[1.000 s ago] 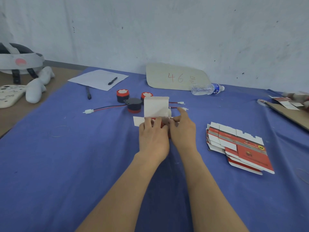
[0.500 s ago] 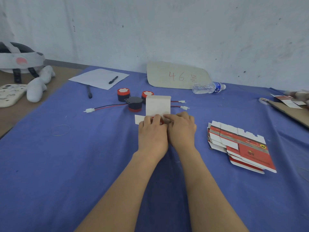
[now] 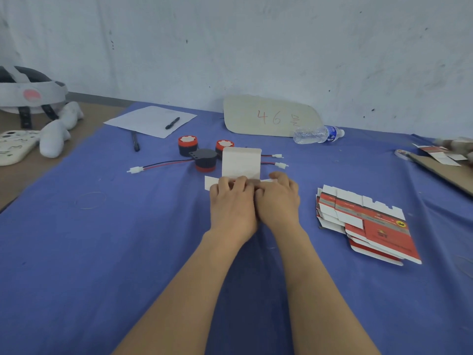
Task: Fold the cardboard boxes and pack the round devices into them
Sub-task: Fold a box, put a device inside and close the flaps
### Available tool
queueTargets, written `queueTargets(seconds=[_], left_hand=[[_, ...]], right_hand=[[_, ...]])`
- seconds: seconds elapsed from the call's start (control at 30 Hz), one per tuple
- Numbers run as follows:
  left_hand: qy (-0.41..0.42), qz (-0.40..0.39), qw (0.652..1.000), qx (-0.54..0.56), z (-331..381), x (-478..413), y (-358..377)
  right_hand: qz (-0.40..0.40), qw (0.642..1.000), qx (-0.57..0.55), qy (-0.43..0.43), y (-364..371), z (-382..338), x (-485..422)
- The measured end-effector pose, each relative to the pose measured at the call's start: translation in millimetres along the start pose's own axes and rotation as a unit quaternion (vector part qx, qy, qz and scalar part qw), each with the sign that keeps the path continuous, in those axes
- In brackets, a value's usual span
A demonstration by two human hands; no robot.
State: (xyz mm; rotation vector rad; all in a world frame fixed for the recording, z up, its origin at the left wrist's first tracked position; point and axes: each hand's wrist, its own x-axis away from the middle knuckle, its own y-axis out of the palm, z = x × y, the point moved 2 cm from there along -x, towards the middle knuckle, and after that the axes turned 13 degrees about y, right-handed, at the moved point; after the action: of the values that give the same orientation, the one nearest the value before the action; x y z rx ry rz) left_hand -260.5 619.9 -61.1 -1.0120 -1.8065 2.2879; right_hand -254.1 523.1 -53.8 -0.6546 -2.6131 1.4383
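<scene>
Devices [image 3: 206, 160], round and red-black, sit left of centre on the blue worktop [image 3: 102, 252]. Beside them stands the cardboard box [image 3: 241, 162], flap upright. Left hand [image 3: 231, 203] and right hand [image 3: 277, 201], touching, curl their fingers over its near edge, gripping it. Flat boxes [image 3: 366, 224] lie stacked at right.

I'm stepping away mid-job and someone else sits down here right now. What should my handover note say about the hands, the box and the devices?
The left hand grips the box on the blue cloth, fingers curled over its near edge.
The right hand grips the same box from the right, touching the left hand.
The box is half formed, with its white lid standing upright.
Three round devices lie unpacked just behind the box.
The flat boxes lie stacked to the right.
Done: one box partly folded.
Left: finish it, pack a device, then fold and fill more.
</scene>
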Motion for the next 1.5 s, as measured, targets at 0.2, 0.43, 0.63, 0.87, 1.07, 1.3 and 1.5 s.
queueTargets(seconds=[0.2, 0.43, 0.63, 0.87, 1.07, 1.3, 1.5], left_hand=[[-0.003, -0.003, 0.999, -0.039, 4, -1, 5], [0.011, 0.062, 0.994, 0.092, -9, -2, 0], [-0.123, 0.345, 0.891, 0.269, -29, 0, -19], [-0.316, 0.182, 0.662, 0.655, -41, -4, 0], [-0.210, 0.109, 0.749, 0.618, -31, 0, 3], [-0.217, 0.169, 0.781, 0.561, -37, 1, 10], [-0.216, 0.179, 0.823, 0.494, -42, 0, 10]], right_hand=[[0.053, 0.968, -0.245, 0.028, -5, 3, 5], [0.002, 0.957, -0.288, 0.016, 0, 5, 2], [-0.020, 0.961, -0.275, 0.008, 11, 9, 0], [-0.095, 0.938, -0.330, 0.049, 14, 12, -3], [-0.112, 0.929, -0.351, 0.022, 11, 10, -3], [-0.102, 0.926, -0.361, -0.033, 9, 8, -2], [-0.104, 0.926, -0.356, -0.066, 5, 6, 1]])
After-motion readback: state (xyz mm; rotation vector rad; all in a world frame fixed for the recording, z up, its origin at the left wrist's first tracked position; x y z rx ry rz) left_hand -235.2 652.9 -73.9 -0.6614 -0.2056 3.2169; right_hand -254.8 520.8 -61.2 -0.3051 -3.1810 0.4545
